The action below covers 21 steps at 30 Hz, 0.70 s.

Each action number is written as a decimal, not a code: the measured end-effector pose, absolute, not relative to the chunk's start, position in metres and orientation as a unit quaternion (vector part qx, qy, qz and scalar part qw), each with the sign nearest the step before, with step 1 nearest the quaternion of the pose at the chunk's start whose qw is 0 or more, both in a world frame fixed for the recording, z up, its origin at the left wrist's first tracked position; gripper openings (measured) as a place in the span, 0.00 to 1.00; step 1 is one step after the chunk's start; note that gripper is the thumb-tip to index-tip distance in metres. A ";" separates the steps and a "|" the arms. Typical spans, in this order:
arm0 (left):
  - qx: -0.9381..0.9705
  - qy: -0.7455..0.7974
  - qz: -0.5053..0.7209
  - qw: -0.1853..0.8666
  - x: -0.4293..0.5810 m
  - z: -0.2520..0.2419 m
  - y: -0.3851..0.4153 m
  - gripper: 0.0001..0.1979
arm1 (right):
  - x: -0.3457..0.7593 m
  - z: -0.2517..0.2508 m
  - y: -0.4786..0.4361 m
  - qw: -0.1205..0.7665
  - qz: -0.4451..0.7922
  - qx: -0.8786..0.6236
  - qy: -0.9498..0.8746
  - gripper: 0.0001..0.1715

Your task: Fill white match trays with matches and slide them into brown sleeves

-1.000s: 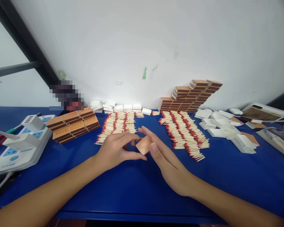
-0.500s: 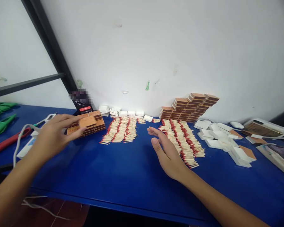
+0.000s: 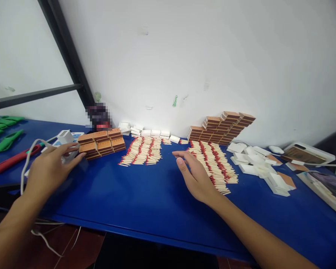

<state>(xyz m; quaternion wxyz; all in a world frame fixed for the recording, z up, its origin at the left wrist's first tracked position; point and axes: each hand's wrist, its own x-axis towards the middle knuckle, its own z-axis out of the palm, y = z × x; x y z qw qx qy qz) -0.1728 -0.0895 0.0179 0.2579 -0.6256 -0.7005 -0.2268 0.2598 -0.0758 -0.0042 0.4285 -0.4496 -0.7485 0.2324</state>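
Observation:
My left hand [image 3: 49,166] is at the left end of a low stack of matchboxes [image 3: 104,147], thumb and fingers apart, fingertips close to the end box. Whether they touch it I cannot tell. My right hand [image 3: 197,177] hovers with fingers extended, holding nothing, at the left side of a spread of red-tipped matches [image 3: 222,164]. A second spread of matches [image 3: 142,151] lies between the hands, farther back. Behind the right-hand matches, a stepped wall of matchboxes [image 3: 218,129] stands against the white wall.
White matchbox trays [image 3: 155,133] line the wall, and more white trays [image 3: 252,158] are heaped at the right. A phone [image 3: 99,117] leans behind the left stack. Red-handled tool [image 3: 15,160], green objects [image 3: 7,141], white cable [image 3: 25,168] and charger [image 3: 65,137] lie left.
My left hand has left the top of the left stack and moved left and slightly down, letting go of a matchbox there. My right hand has hardly moved; the view has shifted slightly.

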 end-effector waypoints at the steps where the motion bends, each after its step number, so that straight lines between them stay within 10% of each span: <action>1: -0.623 -0.698 -0.224 0.272 -0.170 0.017 -0.090 0.29 | 0.260 -0.004 -0.076 0.429 0.227 -0.447 -0.751 0.23; 15: -0.658 -0.582 -0.235 0.416 -0.155 0.011 -0.078 0.19 | 0.263 0.003 -0.077 0.428 0.197 -0.423 -0.774 0.18; 21: -0.760 -0.479 -0.296 0.324 -0.077 0.048 -0.048 0.12 | 0.265 -0.001 -0.068 0.421 0.166 -0.428 -0.782 0.10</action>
